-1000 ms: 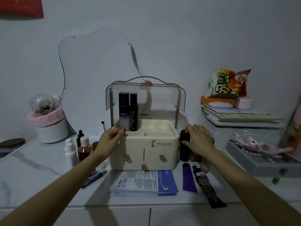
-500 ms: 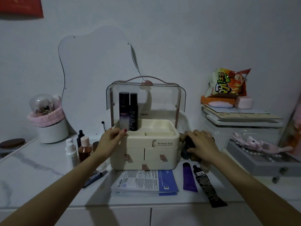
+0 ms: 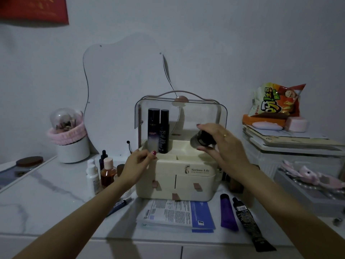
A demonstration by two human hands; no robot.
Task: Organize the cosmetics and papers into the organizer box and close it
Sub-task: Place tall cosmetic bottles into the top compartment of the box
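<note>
The cream organizer box (image 3: 186, 181) stands mid-counter with its clear lid (image 3: 205, 113) raised. Two tall dark bottles (image 3: 158, 130) stand upright in its back left compartment. My left hand (image 3: 137, 168) rests on the box's front left rim, fingers curled on the edge. My right hand (image 3: 222, 144) holds a dark bottle (image 3: 202, 139) tilted on its side above the box's right compartment. Papers (image 3: 177, 214) lie flat in front of the box. A purple tube (image 3: 227, 212) and a black tube (image 3: 250, 223) lie to their right. Small bottles (image 3: 100, 174) stand left of the box.
A white pot with a pink headband (image 3: 71, 141) stands at the back left. On the right are stacked books with a snack bag (image 3: 278, 101) on top and a grey tray (image 3: 313, 191) with pink items. A pen (image 3: 119, 205) lies by my left forearm. Brown bottles (image 3: 235, 184) stand right of the box.
My right hand took the dark bottle from beside the box's right side and lifted it, tilted, up over the open top. My left hand has stayed on the rim.
</note>
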